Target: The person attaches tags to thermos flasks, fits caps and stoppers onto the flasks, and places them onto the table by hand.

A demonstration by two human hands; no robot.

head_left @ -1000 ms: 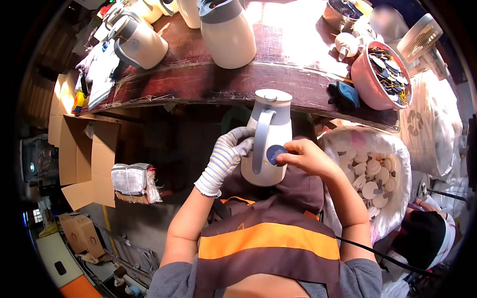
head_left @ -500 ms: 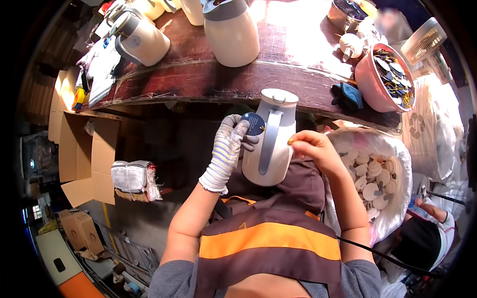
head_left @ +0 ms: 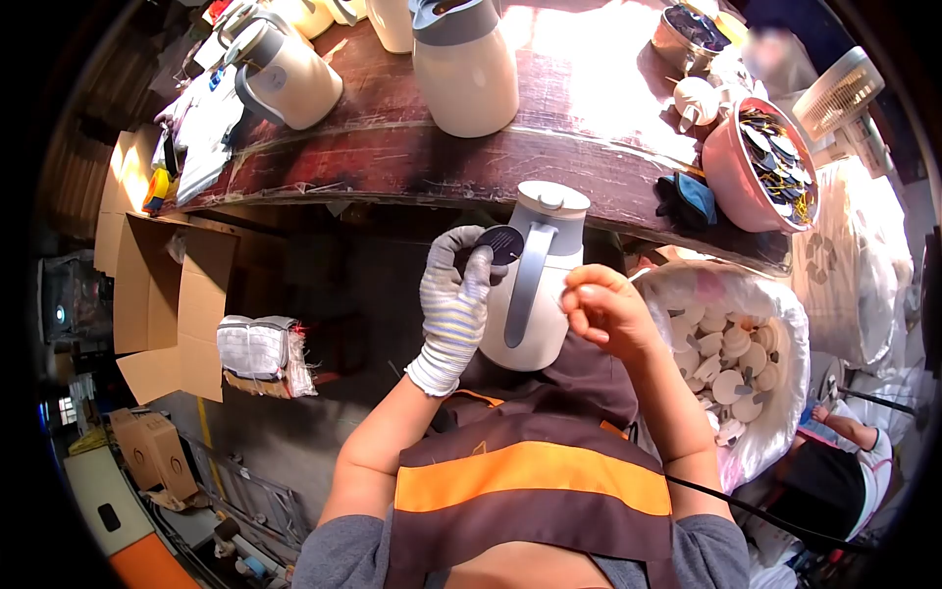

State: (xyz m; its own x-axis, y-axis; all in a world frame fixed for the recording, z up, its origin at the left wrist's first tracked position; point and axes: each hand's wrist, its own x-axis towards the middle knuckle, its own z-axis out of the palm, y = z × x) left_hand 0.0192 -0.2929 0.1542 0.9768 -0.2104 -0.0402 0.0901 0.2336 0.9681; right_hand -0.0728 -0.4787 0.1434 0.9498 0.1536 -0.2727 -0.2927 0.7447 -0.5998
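A white thermal jug (head_left: 552,314) with a grey handle (head_left: 530,285) and white lid (head_left: 553,197) rests upright against my lap, handle towards me. At the jug's left side my left hand (head_left: 456,294), in a striped knitted glove, pinches a round dark hang tag (head_left: 503,244) with small print. The tag is close to the top of the handle. My bare right hand (head_left: 608,306) is beside the jug's right side, fingers curled and thumb against them. Whatever those fingers may hold is too small or hidden to name.
Ahead is a worn dark red table (head_left: 392,162) bearing more jugs (head_left: 466,79), a pink bucket (head_left: 724,162) of tags and a blue-black glove (head_left: 690,199). At right stands a lined bin (head_left: 790,363) of white lids; a cardboard box (head_left: 152,294) is at left. Another person (head_left: 834,471) is at far right.
My right hand has come slightly away from the jug, and its fingers have curled. The tag in my left hand has turned and looks darker; the jug has barely moved.
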